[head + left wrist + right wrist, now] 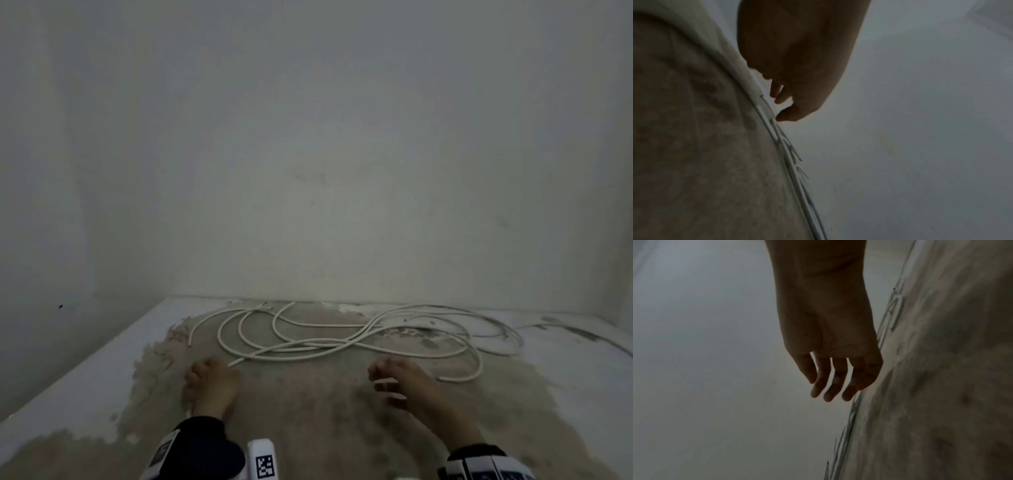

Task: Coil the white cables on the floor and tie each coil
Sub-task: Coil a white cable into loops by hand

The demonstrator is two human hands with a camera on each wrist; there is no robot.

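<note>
While both bare hands reach out low over the worn brown and white floor, the left hand has its fingers curled in and holds nothing, with a cable end just beside its fingertips. The right hand has loose, spread fingers and holds nothing. Farther off, the long thin white cables lie in loose messy loops, uncoiled, near the plain grey wall.
</note>
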